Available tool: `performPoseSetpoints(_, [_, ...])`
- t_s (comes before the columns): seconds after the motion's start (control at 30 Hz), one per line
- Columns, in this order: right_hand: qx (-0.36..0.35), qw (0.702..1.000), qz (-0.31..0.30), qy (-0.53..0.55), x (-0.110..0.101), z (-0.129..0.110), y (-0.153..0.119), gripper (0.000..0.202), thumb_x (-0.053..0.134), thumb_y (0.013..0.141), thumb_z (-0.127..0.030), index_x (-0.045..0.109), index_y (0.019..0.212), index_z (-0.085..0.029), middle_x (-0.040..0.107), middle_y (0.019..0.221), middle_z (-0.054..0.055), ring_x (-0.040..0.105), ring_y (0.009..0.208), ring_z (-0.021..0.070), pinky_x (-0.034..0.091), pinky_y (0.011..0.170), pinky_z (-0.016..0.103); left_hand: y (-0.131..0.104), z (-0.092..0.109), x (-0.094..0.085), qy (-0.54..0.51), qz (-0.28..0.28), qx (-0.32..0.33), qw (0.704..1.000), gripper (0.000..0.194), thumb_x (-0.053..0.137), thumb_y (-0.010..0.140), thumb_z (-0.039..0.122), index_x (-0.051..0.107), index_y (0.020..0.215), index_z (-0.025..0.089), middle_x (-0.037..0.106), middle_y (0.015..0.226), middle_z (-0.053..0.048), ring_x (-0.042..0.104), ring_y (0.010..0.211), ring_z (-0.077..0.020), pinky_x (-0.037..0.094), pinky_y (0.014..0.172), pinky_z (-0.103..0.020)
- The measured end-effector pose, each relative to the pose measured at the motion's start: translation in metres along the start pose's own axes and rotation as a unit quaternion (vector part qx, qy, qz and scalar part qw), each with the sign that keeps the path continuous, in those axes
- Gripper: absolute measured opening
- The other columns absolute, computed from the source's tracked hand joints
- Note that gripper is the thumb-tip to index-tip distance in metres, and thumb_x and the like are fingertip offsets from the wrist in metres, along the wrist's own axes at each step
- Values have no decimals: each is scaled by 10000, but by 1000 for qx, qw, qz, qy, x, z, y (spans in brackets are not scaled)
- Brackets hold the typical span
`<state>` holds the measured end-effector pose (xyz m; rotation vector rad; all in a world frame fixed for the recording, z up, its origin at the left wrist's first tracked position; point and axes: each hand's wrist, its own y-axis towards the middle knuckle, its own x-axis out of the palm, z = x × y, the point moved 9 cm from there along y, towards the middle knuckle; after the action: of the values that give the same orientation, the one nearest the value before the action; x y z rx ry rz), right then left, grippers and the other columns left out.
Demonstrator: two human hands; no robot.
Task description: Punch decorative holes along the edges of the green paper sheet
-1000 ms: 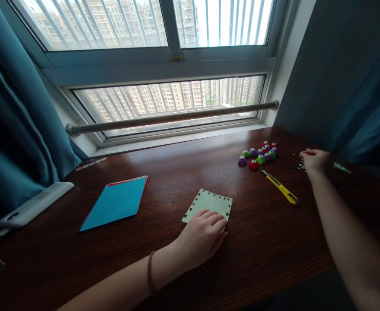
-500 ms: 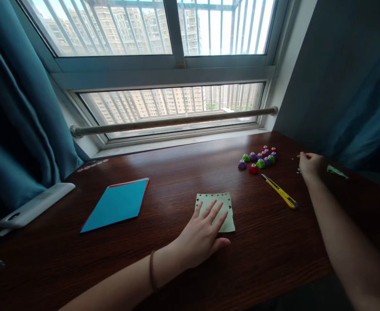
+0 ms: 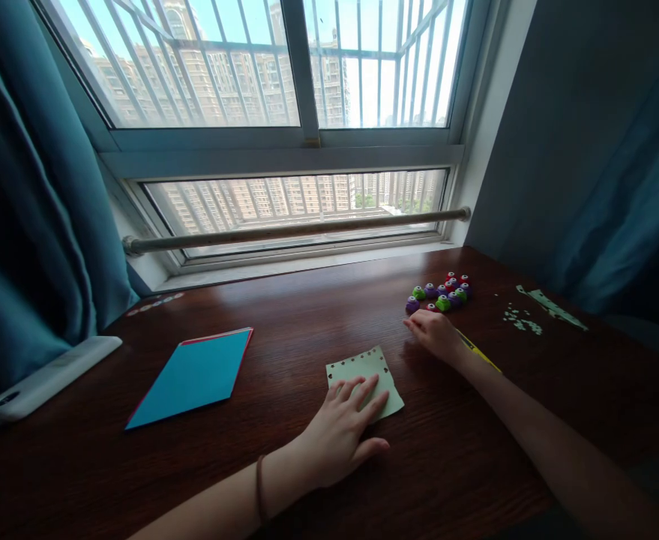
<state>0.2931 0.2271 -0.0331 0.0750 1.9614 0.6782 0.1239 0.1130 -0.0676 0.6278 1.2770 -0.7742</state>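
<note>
My left hand (image 3: 343,431) lies with spread fingers on a pale green paper sheet (image 3: 357,366), which has small punched shapes along its top edge. Further right, my right hand (image 3: 433,330) is closed, fingertips pressed together, just in front of several coloured pieces with eye-like tops (image 3: 442,302). Whether anything is between those fingertips is too small to tell. A yellow craft knife (image 3: 480,352) is partly hidden behind my right forearm. Small pale paper bits (image 3: 523,322) lie scattered beyond it, beside a torn green strip (image 3: 557,309).
Blue sheets (image 3: 197,379) with a red edge lie on the brown table (image 3: 273,315) at the left. A white device (image 3: 53,373) with a cable sits near the curtain. Behind the table are a window and a horizontal rail (image 3: 307,229).
My right hand has moved left from the paper bits to the front of the coloured pieces. The green sheet has turned slightly under my left hand. The view has tilted up a little.
</note>
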Motion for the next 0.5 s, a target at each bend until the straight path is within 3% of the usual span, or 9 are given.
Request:
performPoseSetpoints(0.13, [-81,991,-71,76,25,-44,-9,166,479,866,-259,604,829,-157,600,831,44,539,795,148,411,747,246,1,-4,3,-2,1,-4,1000,660,271,837,615,142,1382,266,133,1446,-102,111,1308,-314,162,1016,-561])
performPoseSetpoints(0.27, [-150,977,-103,111,33,-72,-19,171,537,833,-261,599,957,-161,582,973,62,510,928,163,409,837,272,0,-3,-3,27,49,-6,998,705,342,826,598,132,1386,226,105,1450,-114,72,1311,-328,173,1015,-562])
performPoseSetpoints(0.37, [-174,970,-123,113,35,-86,-24,299,589,796,-303,567,1059,-164,560,1044,75,486,990,180,412,865,291,0,-7,-12,64,98,-44,992,716,379,813,593,271,1346,128,276,1384,-175,225,1266,-347,251,996,-532])
performPoseSetpoints(0.5, [-210,960,-158,94,41,-102,-34,322,568,809,-294,543,1107,-173,543,1105,71,478,1022,179,416,884,293,1,-12,-16,86,99,-94,987,591,413,820,548,514,1147,67,531,1140,-195,475,1068,-327,375,915,-479])
